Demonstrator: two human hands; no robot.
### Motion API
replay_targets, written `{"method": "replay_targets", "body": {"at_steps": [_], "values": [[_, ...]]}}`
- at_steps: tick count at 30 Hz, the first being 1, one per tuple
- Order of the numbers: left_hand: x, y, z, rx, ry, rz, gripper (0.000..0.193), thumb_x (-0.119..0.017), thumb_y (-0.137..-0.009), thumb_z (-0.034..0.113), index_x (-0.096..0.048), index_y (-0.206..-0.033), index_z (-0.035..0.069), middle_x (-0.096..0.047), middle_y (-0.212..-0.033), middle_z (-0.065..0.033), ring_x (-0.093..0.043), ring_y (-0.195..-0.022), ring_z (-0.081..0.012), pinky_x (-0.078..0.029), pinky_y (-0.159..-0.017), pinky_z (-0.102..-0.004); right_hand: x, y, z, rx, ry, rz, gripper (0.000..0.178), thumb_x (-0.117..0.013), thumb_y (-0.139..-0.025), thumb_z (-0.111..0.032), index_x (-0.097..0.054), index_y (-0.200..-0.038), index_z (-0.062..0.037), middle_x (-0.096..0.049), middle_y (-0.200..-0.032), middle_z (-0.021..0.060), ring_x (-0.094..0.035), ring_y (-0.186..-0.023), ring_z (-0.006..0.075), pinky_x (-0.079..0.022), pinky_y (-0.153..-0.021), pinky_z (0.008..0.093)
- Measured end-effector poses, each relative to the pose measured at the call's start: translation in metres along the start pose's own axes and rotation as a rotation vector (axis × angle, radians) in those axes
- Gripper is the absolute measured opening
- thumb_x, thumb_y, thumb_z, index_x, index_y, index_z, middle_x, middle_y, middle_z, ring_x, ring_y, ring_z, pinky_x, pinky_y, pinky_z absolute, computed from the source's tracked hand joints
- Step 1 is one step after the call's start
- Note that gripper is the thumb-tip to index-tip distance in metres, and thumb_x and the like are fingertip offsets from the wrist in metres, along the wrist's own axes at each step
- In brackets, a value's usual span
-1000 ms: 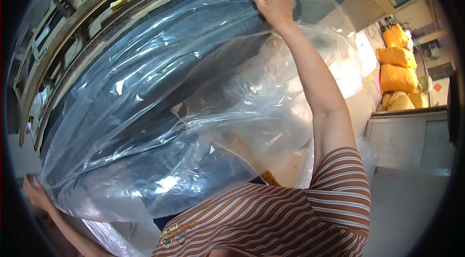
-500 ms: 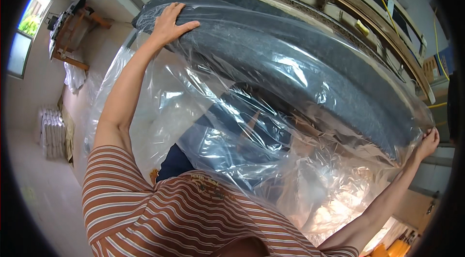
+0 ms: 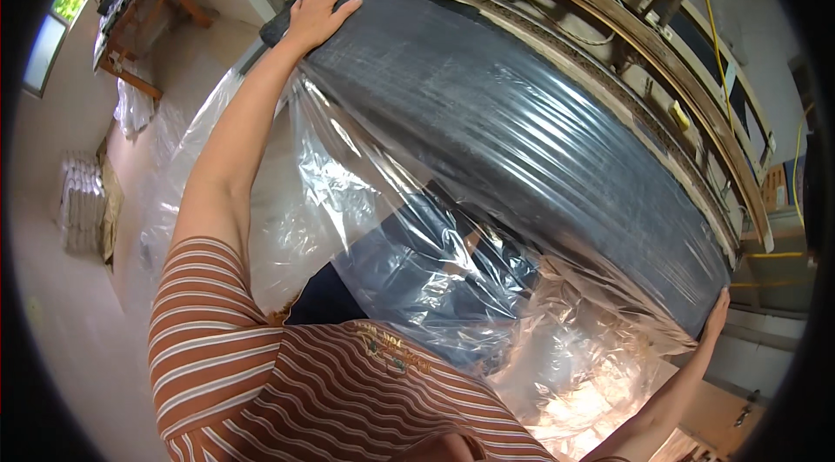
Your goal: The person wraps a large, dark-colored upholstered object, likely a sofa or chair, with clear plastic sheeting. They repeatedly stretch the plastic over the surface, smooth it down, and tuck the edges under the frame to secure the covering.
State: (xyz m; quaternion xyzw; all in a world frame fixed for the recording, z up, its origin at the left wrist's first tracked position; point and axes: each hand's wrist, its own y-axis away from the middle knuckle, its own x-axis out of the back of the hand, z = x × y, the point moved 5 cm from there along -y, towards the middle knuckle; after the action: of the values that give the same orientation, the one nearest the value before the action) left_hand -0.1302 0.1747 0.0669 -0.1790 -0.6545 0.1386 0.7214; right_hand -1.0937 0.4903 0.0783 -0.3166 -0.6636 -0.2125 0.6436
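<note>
A long dark grey work surface point(image 3: 417, 36) curves across the upper middle, with clear plastic film point(image 3: 557, 114) stretched over it in fine ridges. My left hand point(image 3: 320, 16) lies flat near its far left end, fingers spread and thumb out, pressing the film. At the right end, my right hand point(image 3: 715, 316) is down beside the corner, seen edge-on, with the film's edge at its fingers; its grip is partly hidden. Loose film point(image 3: 417, 262) drapes from the near edge in front of my body, bunched and shining at the lower right point(image 3: 591, 366).
Behind the surface runs a machine frame with wooden rails point(image 3: 670, 57), cables and a yellow hose point(image 3: 713, 18). A wooden stand point(image 3: 130, 44) is at the left by a window. Stacked bundles wrapped in plastic point(image 3: 80, 201) sit on the floor at the left.
The loose, billowing film now lies flatter and tauter on the dark surface. My right hand has moved inward and down along the right corner; my left hand stays spread at the left end.
</note>
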Motion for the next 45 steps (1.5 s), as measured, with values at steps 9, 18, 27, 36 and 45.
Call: {"method": "replay_targets", "body": {"at_steps": [9, 18, 27, 36, 45], "values": [[-0.022, 0.130, -0.214, 0.680, 0.208, 0.215, 0.057, -0.045, -0.091, 0.055, -0.067, -0.095, 0.002, -0.068, -0.093, -0.0163, -0.063, -0.091, -0.0357, -0.046, -0.083, -0.0442, -0.005, 0.083, -0.154, 0.439, -0.534, 0.041, 0.038, -0.045, -0.100, -0.033, -0.058, -0.099, 0.0026, -0.059, -0.087, 0.0085, -0.053, -0.084, 0.0178, -0.043, -0.080, 0.0315], [-0.060, 0.309, -0.240, 0.895, 0.327, -0.066, 0.040, -0.056, -0.091, 0.039, -0.062, -0.104, 0.002, -0.066, -0.099, -0.0222, -0.064, -0.097, -0.0358, -0.048, -0.080, -0.0441, 0.004, 0.091, -0.187, 0.511, -0.466, 0.182, 0.041, -0.048, -0.100, -0.037, -0.052, -0.083, 0.0010, -0.046, -0.075, 0.0010, -0.041, -0.070, 0.0124, -0.038, -0.066, 0.0275], [-0.004, 0.387, -0.266, 1.152, 1.593, 0.694, 0.014, -0.055, -0.094, 0.021, -0.055, -0.092, 0.008, -0.055, -0.075, -0.0014, -0.055, -0.066, -0.0120, -0.040, -0.053, -0.0249, 0.088, 0.235, -0.440, 0.781, -0.869, -0.106, 0.029, -0.042, -0.102, -0.030, -0.051, -0.085, -0.0082, -0.040, -0.072, -0.0025, -0.035, -0.064, 0.0084, -0.029, -0.059, 0.0244], [0.147, 0.339, 0.006, 0.658, 1.610, -0.088, 0.020, -0.060, -0.093, 0.023, -0.048, -0.104, 0.009, -0.045, -0.088, 0.0055, -0.044, -0.078, -0.0047, -0.039, -0.069, -0.0212, 0.046, 0.550, -0.683, 1.076, -1.000, -1.242, 0.030, -0.058, -0.094, -0.027, -0.056, -0.116, -0.0069, -0.059, -0.091, 0.0003, -0.053, -0.075, 0.0066, -0.042, -0.064, 0.0225], [0.234, 0.346, -0.011, 0.250, 1.742, -0.138, 0.014, -0.057, -0.092, 0.007, -0.055, -0.105, 0.003, -0.058, -0.099, -0.0046, -0.056, -0.089, -0.0104, -0.048, -0.075, -0.0282, 0.032, 0.615, -0.716, 1.422, -1.006, -1.283, 0.038, -0.053, -0.088, -0.017, -0.058, -0.124, -0.0024, -0.066, -0.107, 0.0078, -0.061, -0.095, 0.0173, -0.049, -0.081, 0.0324]]}}
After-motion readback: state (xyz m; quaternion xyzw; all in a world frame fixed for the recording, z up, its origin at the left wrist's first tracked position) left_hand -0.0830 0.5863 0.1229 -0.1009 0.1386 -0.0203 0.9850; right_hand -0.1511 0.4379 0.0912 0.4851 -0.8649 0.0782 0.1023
